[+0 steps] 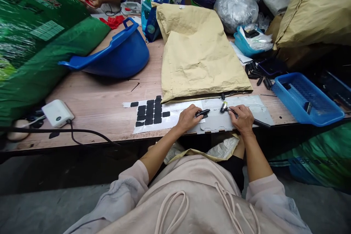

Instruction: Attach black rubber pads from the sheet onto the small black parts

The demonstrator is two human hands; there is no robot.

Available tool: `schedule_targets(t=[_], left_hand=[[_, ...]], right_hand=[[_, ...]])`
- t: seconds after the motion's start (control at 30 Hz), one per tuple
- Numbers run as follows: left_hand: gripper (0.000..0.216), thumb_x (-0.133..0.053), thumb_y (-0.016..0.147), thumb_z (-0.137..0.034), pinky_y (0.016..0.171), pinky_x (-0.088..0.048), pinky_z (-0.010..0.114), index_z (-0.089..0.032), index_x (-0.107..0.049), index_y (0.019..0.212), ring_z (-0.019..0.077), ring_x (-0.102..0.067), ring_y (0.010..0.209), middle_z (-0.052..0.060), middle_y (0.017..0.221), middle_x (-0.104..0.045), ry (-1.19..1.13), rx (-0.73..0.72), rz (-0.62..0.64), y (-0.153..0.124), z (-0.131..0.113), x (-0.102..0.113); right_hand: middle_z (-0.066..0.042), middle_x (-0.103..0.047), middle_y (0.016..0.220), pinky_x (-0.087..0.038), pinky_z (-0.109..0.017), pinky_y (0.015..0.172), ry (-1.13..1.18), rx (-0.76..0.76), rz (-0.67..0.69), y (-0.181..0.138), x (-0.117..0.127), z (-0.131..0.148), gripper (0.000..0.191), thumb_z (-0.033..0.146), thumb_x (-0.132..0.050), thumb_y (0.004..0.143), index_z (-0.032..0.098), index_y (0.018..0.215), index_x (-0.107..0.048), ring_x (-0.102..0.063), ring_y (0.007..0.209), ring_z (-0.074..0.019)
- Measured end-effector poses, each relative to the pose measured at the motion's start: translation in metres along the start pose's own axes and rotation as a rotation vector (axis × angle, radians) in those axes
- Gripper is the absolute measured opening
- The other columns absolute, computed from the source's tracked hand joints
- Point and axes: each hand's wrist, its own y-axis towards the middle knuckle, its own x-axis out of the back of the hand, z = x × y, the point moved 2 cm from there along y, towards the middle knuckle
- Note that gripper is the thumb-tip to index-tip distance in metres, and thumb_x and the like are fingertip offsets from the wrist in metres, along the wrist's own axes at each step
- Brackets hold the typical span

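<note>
Head view: slim black rod (pixel 202 112) pinched by left hand (pixel 188 118); at three o'clock, right hand (pixel 243 119) grips small hammer (pixel 224 107).

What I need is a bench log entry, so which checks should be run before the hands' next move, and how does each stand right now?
1. Left hand grips the black piece: ok, fingers closed on it.
2. Right hand holds the tool: ok, with its head beside the piece but apart from it.
3. Pad sheet close by: ok, it lies just left of the left hand.
4. Pad already on the black piece: cannot tell, too small.
5. Blue basket fully on the table: cannot tell.
6. Cable away from both hands: ok.
</note>
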Motion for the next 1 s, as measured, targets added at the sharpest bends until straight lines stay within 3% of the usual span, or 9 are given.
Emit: schedule_targets(t=[0.13,0.27,0.43,0.57,0.73,1.0], left_hand=[[0.019,-0.079,0.088,-0.033,0.085,-0.050,0.031,-0.025,-0.077,0.104,0.0193,-0.066,0.092,0.002,0.099,-0.070,-0.010,0.057,-0.099,0.007,-0.001,-0.011],[0.015,-0.081,0.087,-0.030,0.085,-0.050,0.031,-0.025,-0.078,0.101,0.0189,-0.066,0.092,0.002,0.097,-0.071,-0.065,0.067,-0.094,0.011,0.002,-0.014],[0.016,-0.082,0.086,-0.030,0.082,-0.050,0.030,-0.026,-0.080,0.101,0.0180,-0.066,0.090,0.002,0.095,-0.070,-0.101,0.081,-0.091,0.011,0.006,-0.015],[0.017,-0.083,0.084,-0.028,0.082,-0.049,0.029,-0.025,-0.080,0.100,0.0173,-0.066,0.090,0.001,0.096,-0.071,-0.133,0.106,-0.099,0.012,0.005,-0.015],[0.017,-0.083,0.083,-0.027,0.081,-0.050,0.029,-0.026,-0.078,0.099,0.0168,-0.067,0.091,-0.001,0.098,-0.071,-0.189,0.158,-0.085,0.013,0.004,-0.014],[0.015,-0.083,0.082,-0.027,0.081,-0.050,0.030,-0.026,-0.079,0.097,0.0175,-0.066,0.092,-0.001,0.095,-0.071,-0.214,0.171,-0.073,0.013,0.003,-0.012]], right_hand=[[-0.007,-0.068,0.091,-0.042,-0.035,0.082,-0.017,0.008,0.020,0.002,0.001,-0.003,0.025,0.037,-0.059,0.097,0.025,0.102,-0.080,-0.056,0.088,-0.0222],[-0.008,-0.069,0.093,-0.044,-0.037,0.083,-0.003,0.009,0.038,0.004,0.007,0.003,0.024,0.036,-0.059,0.098,0.024,0.103,-0.080,-0.058,0.090,-0.0233],[-0.009,-0.070,0.102,-0.052,-0.033,0.084,0.238,-0.017,0.000,0.003,0.016,0.049,0.029,0.036,-0.053,0.102,0.024,0.116,-0.076,-0.065,0.094,-0.0212],[-0.007,-0.073,0.098,-0.055,-0.032,0.087,0.402,0.017,0.068,0.002,0.011,0.089,0.029,0.036,-0.051,0.104,0.025,0.116,-0.075,-0.069,0.093,-0.0200],[-0.007,-0.073,0.096,-0.054,-0.031,0.082,0.359,0.018,0.050,0.004,0.009,0.109,0.030,0.033,-0.052,0.104,0.027,0.120,-0.075,-0.069,0.090,-0.0197],[-0.005,-0.071,0.094,-0.048,-0.026,0.071,0.180,0.082,0.074,0.004,0.006,0.112,0.031,0.028,-0.052,0.103,0.029,0.121,-0.076,-0.066,0.084,-0.0173]])
